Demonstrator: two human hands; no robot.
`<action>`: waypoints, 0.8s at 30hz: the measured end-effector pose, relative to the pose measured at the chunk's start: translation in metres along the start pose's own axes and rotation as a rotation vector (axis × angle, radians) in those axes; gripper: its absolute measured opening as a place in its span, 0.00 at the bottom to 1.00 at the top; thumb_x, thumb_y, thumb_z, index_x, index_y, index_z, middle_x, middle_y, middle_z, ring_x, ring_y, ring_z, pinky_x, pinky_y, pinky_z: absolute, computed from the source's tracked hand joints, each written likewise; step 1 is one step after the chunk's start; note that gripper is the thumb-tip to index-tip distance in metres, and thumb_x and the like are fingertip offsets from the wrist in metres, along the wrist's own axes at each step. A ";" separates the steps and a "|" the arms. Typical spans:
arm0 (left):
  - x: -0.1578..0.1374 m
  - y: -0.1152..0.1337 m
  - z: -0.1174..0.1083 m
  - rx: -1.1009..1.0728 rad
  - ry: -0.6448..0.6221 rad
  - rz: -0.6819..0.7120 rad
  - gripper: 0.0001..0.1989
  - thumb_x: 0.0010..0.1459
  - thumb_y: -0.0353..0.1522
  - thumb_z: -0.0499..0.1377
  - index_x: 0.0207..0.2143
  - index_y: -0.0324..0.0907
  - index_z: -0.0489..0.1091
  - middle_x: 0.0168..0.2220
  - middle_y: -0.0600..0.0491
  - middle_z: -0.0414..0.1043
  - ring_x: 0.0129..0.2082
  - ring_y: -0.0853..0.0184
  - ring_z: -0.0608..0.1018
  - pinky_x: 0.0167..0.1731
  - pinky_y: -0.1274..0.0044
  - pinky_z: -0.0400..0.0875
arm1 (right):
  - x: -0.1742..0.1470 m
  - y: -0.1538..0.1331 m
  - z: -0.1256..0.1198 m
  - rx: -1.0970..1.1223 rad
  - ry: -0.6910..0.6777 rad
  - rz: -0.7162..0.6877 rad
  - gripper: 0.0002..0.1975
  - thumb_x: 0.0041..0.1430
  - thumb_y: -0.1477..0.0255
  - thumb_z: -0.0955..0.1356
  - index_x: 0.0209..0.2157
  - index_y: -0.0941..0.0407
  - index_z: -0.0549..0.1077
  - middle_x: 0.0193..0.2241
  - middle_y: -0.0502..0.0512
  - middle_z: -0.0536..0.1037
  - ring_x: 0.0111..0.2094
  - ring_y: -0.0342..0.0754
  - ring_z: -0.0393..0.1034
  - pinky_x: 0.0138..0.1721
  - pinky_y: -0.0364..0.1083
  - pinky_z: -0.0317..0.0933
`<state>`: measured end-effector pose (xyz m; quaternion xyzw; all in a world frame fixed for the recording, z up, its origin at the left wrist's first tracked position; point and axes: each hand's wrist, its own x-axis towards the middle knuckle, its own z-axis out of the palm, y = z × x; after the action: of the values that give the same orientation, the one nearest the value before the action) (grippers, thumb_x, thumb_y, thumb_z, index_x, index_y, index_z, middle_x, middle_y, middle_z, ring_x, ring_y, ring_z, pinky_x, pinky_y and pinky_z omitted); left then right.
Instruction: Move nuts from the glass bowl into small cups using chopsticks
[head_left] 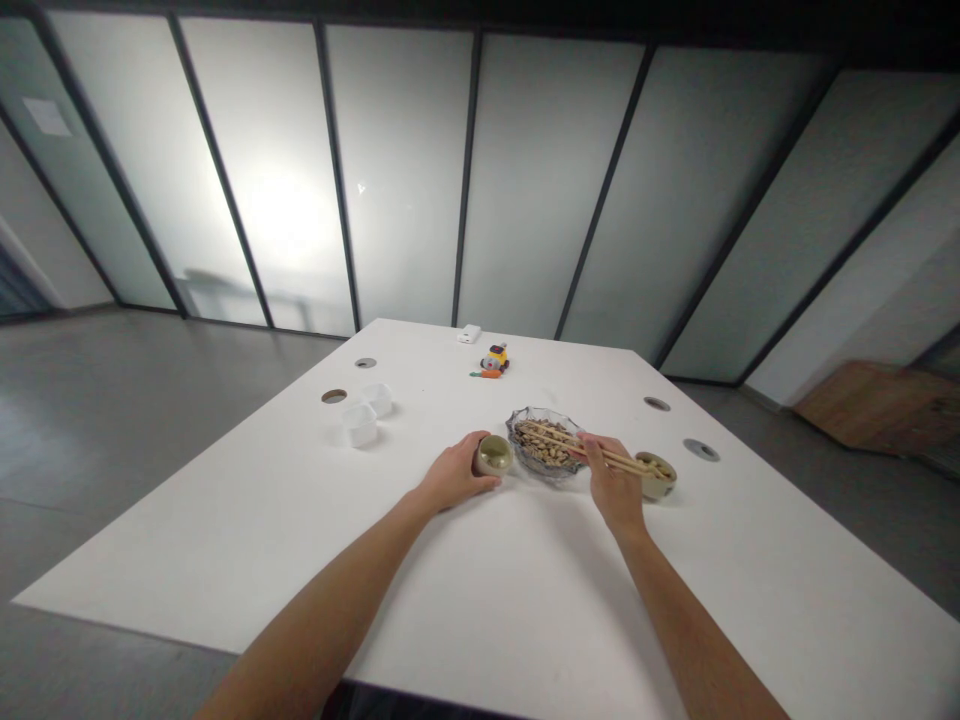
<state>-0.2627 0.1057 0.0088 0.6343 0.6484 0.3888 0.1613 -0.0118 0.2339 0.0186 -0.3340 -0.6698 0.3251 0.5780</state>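
My left hand (451, 474) is wrapped round the side of a small olive-green cup (486, 468) on the white table. Nothing but a shiny inside shows in that cup. Held in my right hand (615, 490) is a pair of wooden chopsticks (616, 460), slanting to the left. Their tips reach over the brown peanut-like pieces (546, 452) that fill a clear scalloped glass bowl (555, 478). Whether the tips pinch a piece is too small to tell. Just right of my right hand stands a second small cup (660, 490) with pale pieces in it, under the chopsticks' rear ends.
Two clear plastic containers (361, 428) stand on the left of the white table (285, 560). Farther back are a yellow toy vehicle (495, 357), an orange carrot-shaped item (489, 374) and a white box (469, 334). Round holes (334, 397) pierce the tabletop near both sides.
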 end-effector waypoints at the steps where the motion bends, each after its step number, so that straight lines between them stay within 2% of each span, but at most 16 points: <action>1: 0.000 0.000 0.000 -0.001 0.001 0.001 0.36 0.52 0.37 0.72 0.62 0.50 0.66 0.57 0.50 0.78 0.54 0.53 0.80 0.55 0.64 0.74 | -0.001 -0.001 0.001 -0.046 -0.003 -0.034 0.20 0.63 0.47 0.70 0.36 0.49 0.82 0.40 0.59 0.82 0.41 0.57 0.77 0.49 0.59 0.73; 6: 0.000 0.003 -0.001 -0.004 -0.003 0.000 0.36 0.51 0.36 0.71 0.62 0.50 0.66 0.57 0.50 0.78 0.54 0.54 0.80 0.55 0.65 0.74 | -0.003 -0.001 0.005 -0.151 -0.036 -0.103 0.24 0.64 0.44 0.67 0.36 0.50 0.82 0.38 0.58 0.83 0.41 0.56 0.76 0.51 0.58 0.70; 14: 0.000 0.004 -0.001 -0.019 -0.020 -0.016 0.36 0.51 0.37 0.71 0.62 0.50 0.66 0.58 0.50 0.78 0.54 0.53 0.80 0.54 0.64 0.74 | -0.002 0.007 0.004 -0.086 -0.068 -0.040 0.25 0.61 0.42 0.69 0.33 0.49 0.82 0.35 0.57 0.82 0.38 0.55 0.76 0.45 0.56 0.71; 21: -0.001 0.005 -0.002 -0.023 -0.014 -0.016 0.35 0.51 0.38 0.71 0.62 0.51 0.66 0.57 0.50 0.78 0.53 0.53 0.80 0.54 0.64 0.74 | 0.000 0.001 0.000 -0.111 -0.009 -0.066 0.24 0.62 0.43 0.69 0.31 0.49 0.81 0.33 0.57 0.81 0.37 0.55 0.76 0.47 0.57 0.72; 24: -0.001 0.003 -0.002 -0.017 -0.014 -0.013 0.36 0.52 0.38 0.71 0.62 0.51 0.66 0.57 0.50 0.78 0.54 0.53 0.80 0.55 0.64 0.74 | 0.001 0.002 -0.001 -0.001 -0.012 0.016 0.21 0.60 0.45 0.72 0.32 0.49 0.81 0.36 0.56 0.81 0.36 0.54 0.77 0.47 0.58 0.74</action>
<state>-0.2617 0.1044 0.0117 0.6314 0.6481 0.3888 0.1736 -0.0111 0.2358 0.0173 -0.3377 -0.6707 0.3317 0.5711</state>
